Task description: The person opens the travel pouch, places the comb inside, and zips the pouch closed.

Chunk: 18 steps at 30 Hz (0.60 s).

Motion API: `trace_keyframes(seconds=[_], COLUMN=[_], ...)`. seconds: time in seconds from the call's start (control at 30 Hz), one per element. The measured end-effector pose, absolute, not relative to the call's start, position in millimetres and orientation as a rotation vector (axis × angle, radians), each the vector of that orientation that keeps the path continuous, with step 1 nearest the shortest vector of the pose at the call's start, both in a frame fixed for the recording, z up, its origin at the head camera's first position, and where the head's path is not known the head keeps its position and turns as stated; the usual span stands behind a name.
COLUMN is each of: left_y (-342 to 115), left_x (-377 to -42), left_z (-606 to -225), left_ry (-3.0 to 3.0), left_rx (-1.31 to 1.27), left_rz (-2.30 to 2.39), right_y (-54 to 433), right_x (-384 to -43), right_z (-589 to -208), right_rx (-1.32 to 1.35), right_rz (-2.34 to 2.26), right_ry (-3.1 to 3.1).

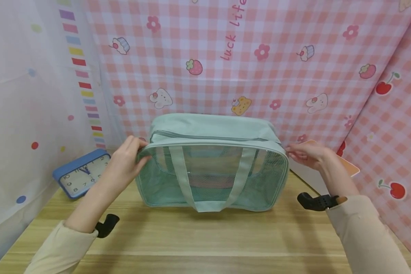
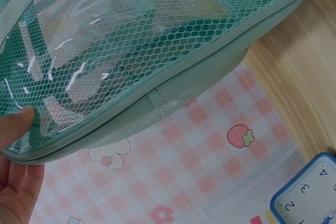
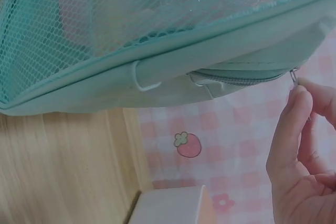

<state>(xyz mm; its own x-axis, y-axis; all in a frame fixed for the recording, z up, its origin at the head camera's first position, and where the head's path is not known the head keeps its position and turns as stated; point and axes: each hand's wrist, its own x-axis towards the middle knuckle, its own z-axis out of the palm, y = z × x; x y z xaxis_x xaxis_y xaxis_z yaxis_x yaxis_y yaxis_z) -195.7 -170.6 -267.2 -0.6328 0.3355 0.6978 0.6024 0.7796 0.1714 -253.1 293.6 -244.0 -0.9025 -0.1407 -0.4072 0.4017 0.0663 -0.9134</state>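
A mint-green zip bag (image 1: 212, 131) with a mesh-patterned clear front stands upright on the wooden table. Two pale straps (image 1: 180, 171) hang down its front in one loop. My left hand (image 1: 125, 156) grips the bag's upper left corner, the thumb (image 2: 18, 124) on the mesh front and the other fingers behind the edge. At the opposite end, my right hand (image 3: 302, 156) pinches the small metal zipper pull (image 3: 294, 76) between thumb and finger. Grey zipper teeth (image 3: 247, 81) show along the bag's top near that pull. Blurred pale and pink shapes show through the front.
To the left of the bag, a blue-framed clock (image 1: 83, 173) leans back on the table. A white box-like thing with an orange part (image 1: 348, 165) stands behind my right wrist. Pink checked cloth (image 1: 226, 76) hangs close behind the bag, and white dotted cloth (image 1: 27, 114) at left.
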Motion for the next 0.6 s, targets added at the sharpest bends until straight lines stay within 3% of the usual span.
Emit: trace_keyframes(seconds=[0.6], left_y=[-171.2], left_x=[-196.4], left_z=[-268.3], left_ry=[-2.291], left_rx=[-0.698], left_rz=[-0.512], right_y=[304.6], right_x=[-248.8], right_z=[-270.8], right_rx=[0.462], right_rz=[-2.238], right_ry=[1.495])
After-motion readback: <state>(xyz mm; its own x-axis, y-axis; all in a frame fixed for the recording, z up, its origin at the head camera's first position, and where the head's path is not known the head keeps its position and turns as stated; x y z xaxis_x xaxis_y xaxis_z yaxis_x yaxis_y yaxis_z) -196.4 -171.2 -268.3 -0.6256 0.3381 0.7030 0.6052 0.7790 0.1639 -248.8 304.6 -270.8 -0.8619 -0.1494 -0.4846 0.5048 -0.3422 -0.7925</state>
